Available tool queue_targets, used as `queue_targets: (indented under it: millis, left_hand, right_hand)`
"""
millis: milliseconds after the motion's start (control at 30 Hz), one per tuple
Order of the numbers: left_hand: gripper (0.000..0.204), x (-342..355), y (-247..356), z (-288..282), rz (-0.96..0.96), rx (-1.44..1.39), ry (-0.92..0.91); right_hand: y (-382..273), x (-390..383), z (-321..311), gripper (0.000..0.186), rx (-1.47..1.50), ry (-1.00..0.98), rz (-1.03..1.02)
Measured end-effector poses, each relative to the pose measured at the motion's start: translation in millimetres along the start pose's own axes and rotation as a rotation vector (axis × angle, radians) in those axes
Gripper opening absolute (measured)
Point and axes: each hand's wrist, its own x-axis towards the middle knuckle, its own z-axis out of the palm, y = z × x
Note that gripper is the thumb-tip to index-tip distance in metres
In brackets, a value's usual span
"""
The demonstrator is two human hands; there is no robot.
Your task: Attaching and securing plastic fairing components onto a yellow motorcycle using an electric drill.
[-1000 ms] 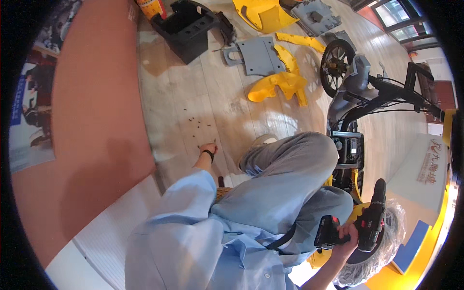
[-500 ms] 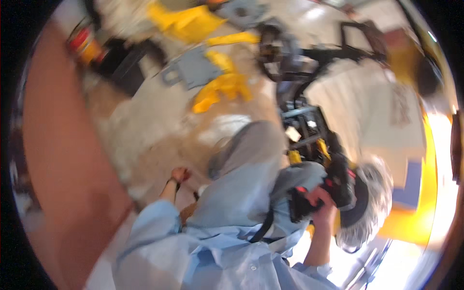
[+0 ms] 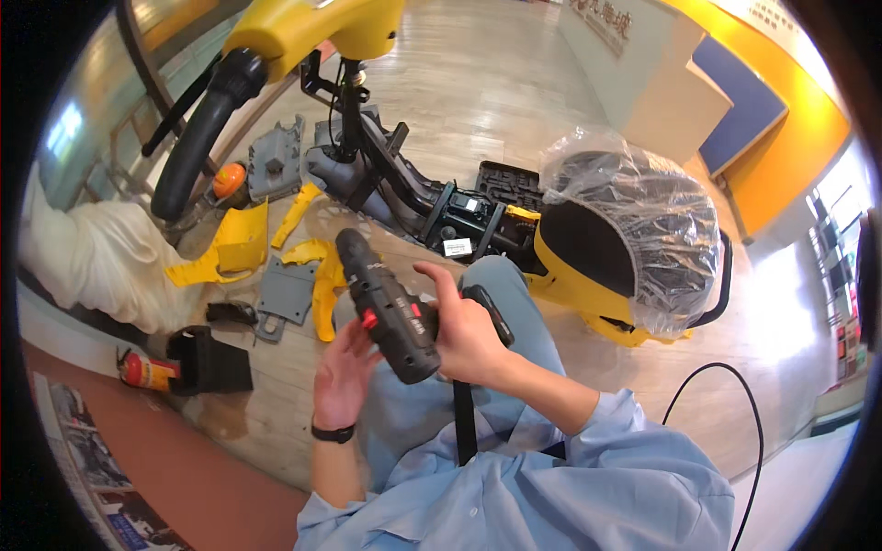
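Note:
A black cordless drill (image 3: 390,317) with red accents lies across the middle, its front end up and to the left. My right hand (image 3: 469,331) is wrapped round its handle, index finger stretched out. Beside the drill's rear body is my left hand (image 3: 340,376), fingers outstretched and partly behind the tool; whether it touches the drill is unclear. Past my knee stands a partly stripped yellow scooter: its frame (image 3: 386,161) is bare, and its open compartment (image 3: 466,220) shows black parts and a white label. Clear plastic wraps the scooter's seat (image 3: 643,230).
The scooter's handlebar grip (image 3: 197,138) juts in at upper left. Yellow panels (image 3: 241,243) and grey panels (image 3: 285,294) lie on the floor, near a black bin (image 3: 211,363) and a fire extinguisher (image 3: 147,372). A black tool case (image 3: 508,182) lies beyond the scooter; a cable (image 3: 749,413) curves at right.
My view has swung round and sharpened. The drill, held in my right hand at lower right before, is now in front of me, and my left hand has come up beside it.

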Motion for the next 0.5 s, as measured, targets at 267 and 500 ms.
queue_targets:
  millis: [267,500]
  left_hand:
    - [0.082,48,-15,77,-0.105,-0.382,-0.092]
    - [0.069,32,-4,60,0.006,-0.340,0.393]
  right_hand:
    - [7,-6,-31,0.100,-0.232,-0.011,-0.245]
    - [20,20,-65,0.091,0.005,0.022,-0.433]
